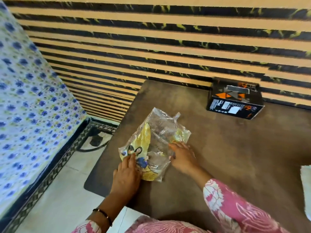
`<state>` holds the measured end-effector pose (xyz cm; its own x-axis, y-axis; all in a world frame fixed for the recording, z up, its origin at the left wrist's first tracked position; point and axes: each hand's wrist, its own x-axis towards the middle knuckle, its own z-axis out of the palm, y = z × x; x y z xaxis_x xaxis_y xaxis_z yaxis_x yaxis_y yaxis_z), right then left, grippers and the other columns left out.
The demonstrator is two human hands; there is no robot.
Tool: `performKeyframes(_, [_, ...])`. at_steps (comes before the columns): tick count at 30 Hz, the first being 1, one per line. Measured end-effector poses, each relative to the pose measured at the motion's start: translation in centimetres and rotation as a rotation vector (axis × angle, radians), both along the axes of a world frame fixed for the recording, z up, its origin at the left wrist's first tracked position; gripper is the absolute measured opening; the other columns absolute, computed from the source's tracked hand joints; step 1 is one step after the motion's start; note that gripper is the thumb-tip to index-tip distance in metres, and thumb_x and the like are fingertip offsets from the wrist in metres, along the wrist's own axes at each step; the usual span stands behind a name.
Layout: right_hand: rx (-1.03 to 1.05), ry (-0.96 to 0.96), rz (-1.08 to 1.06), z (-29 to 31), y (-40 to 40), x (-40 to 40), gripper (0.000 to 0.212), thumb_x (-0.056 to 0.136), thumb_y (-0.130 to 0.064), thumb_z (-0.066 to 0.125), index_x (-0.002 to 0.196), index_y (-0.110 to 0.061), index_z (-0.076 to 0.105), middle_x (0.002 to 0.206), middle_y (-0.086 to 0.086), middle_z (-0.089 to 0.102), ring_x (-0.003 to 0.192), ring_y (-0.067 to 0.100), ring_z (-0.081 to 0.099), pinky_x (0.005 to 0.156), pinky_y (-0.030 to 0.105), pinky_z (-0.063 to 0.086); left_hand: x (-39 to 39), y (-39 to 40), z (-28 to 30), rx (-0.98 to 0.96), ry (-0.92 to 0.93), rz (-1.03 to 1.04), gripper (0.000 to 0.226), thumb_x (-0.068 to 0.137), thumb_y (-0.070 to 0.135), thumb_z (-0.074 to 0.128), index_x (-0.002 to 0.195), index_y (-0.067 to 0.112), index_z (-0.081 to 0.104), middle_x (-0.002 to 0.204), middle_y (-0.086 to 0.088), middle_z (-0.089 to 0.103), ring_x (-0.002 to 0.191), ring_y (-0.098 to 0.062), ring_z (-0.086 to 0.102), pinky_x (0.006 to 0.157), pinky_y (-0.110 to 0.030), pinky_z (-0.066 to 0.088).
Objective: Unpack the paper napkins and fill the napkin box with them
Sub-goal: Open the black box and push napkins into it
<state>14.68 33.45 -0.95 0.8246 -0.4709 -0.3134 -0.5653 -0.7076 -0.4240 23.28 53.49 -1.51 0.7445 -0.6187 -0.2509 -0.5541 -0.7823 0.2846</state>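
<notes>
The crumpled clear-and-yellow plastic wrapper (154, 145) lay flat on the brown table (235, 157), looking emptied. The left hand (126, 175) pressed down on its near printed corner, fingers (131, 159) stretched flat, gripping nothing. The right hand (182, 157) rested spread on the wrapper's right edge, its fingertips (173, 146) on the plastic, also unclenched. Well beyond the fingers, against the striped wall (151, 39), stood the black napkin box (235, 101). A white stack, possibly napkins (307, 190), showed far right of the right hand, cut off by the frame.
</notes>
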Motion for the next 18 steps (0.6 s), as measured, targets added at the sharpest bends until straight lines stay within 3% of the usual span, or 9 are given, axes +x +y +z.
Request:
performKeyframes(3, [-0.081,-0.082,0.044,1.1,0.7,1.9,0.058,0.088,-0.018,0.05,0.143,-0.029,0.032,0.153,-0.005,0.03,0.144,0.021,0.016,0.117,0.04,0.011,1.3,0.1,0.3,-0.049,-0.101,-0.095,0.063,0.09,0.035,0.046,0.146,0.021,0.02,0.147,-0.008,0.032,0.129,-0.028,0.037,0.103,-0.044,0.036])
performKeyframes(6, [-0.159,-0.207,-0.003,2.1,2.4,2.5,0.054,0.084,-0.009,0.05,0.135,-0.027,0.046,0.145,-0.004,0.045,0.137,0.018,0.033,0.115,0.035,0.022,2.6,-1.0,0.2,-0.105,-0.142,-0.204,0.056,0.084,0.031,0.04,0.14,0.022,0.034,0.148,-0.007,0.035,0.133,-0.03,0.035,0.107,-0.048,0.029])
performKeyframes(10, [-0.106,-0.106,-0.028,2.4,4.8,1.5,0.033,0.085,-0.022,0.05,0.117,-0.021,0.06,0.122,0.001,0.063,0.113,0.022,0.056,0.094,0.031,0.043,4.5,-2.3,-0.5,-0.023,-0.081,-0.18,0.053,0.09,0.034,0.041,0.141,0.025,0.03,0.153,-0.003,0.023,0.141,-0.025,0.02,0.115,-0.046,0.011])
performKeyframes(13, [-0.111,0.056,0.085,1.0,4.9,1.5,0.044,0.083,-0.029,0.052,0.126,-0.022,0.051,0.136,0.0,0.052,0.127,0.022,0.044,0.109,0.037,0.029,4.8,-1.9,-0.8,0.072,-0.096,-0.122,0.051,0.093,0.036,0.036,0.142,0.026,0.026,0.153,-0.002,0.024,0.14,-0.022,0.023,0.114,-0.045,0.015])
performKeyframes(15, [-0.078,0.038,0.111,0.4,4.4,2.1,0.055,0.085,-0.025,0.052,0.139,-0.025,0.039,0.149,-0.005,0.037,0.14,0.018,0.027,0.117,0.043,0.007,4.6,-1.5,-0.4,0.129,-0.1,-0.063,0.048,0.094,0.034,0.034,0.14,0.027,0.028,0.149,-0.001,0.031,0.136,-0.022,0.03,0.111,-0.048,0.02])
performKeyframes(18, [-0.072,-0.03,0.129,0.2,3.9,2.6,0.055,0.087,-0.021,0.051,0.14,-0.028,0.037,0.151,-0.008,0.034,0.142,0.015,0.021,0.117,0.041,0.0,4.4,-1.6,0.4,0.18,-0.091,-0.028,0.043,0.093,0.03,0.034,0.137,0.027,0.032,0.142,-0.002,0.037,0.131,-0.022,0.034,0.108,-0.052,0.019])
